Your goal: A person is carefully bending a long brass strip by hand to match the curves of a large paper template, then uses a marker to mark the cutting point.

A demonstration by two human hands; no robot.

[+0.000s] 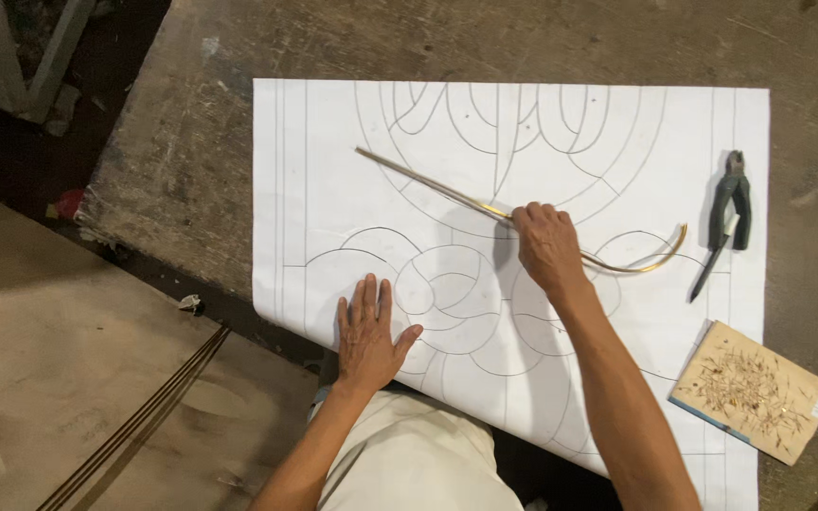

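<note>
Both forearms are bare, with no sleeves, watch, rings or gloves showing on the left hand [368,333] or the right hand [546,244]. Light beige trousers [416,452] cover the lap, plain and slightly creased.

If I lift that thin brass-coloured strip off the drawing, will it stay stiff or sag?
The strip is long, very thin and already curved at its right end, so it probably flexes and droops when lifted by one end. It looks light. Lying flat on the paper pattern under the right hand, it seems unlikely to roll.
</note>
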